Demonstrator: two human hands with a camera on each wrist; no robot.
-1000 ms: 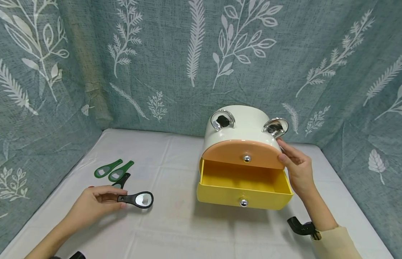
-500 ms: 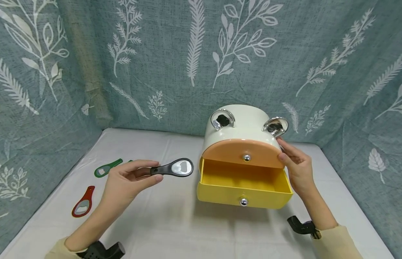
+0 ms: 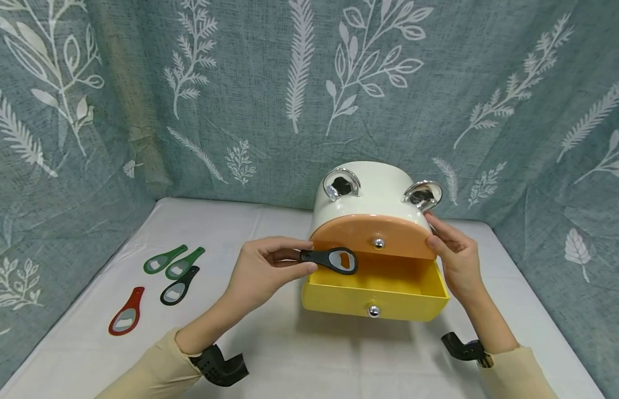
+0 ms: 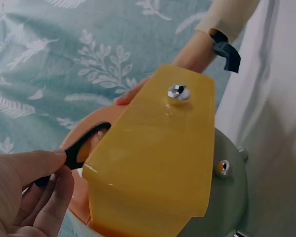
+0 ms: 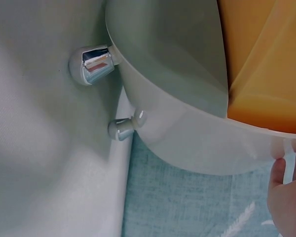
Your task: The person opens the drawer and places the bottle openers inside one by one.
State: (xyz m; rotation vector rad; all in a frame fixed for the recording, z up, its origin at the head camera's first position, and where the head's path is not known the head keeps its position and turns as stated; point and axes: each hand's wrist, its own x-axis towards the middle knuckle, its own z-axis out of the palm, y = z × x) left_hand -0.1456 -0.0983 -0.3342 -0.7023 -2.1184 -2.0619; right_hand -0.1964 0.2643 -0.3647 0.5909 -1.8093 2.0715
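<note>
A black bottle opener [image 3: 321, 257] is pinched by its handle between the thumb and fingers of my left hand [image 3: 266, 271]. Its metal-lined head overlaps the pulled-out yellow drawer [image 3: 339, 302] in the head view; from the left wrist, the opener [image 4: 78, 150] shows beside the drawer's edge. That drawer belongs to a white, frog-like cabinet [image 3: 376, 183] with an orange upper drawer [image 3: 349, 230], pushed in. My right hand [image 3: 459, 263] grips the cabinet's right side, thumb at the front edge, other fingers behind. Visible through the head camera, the yellow drawer's inside holds nothing.
On the white cloth at left lie two green bottle openers [image 3: 164, 259], a black one [image 3: 179, 286] and a red one [image 3: 126, 313]. Silver-rimmed eyes [image 3: 342, 184] stick up from the cabinet. A patterned curtain [image 3: 259, 111] hangs behind and at both sides.
My left hand has carried the black bottle opener up and rightward from the other openers to the yellow drawer. The right hand keeps its grip on the cabinet.
</note>
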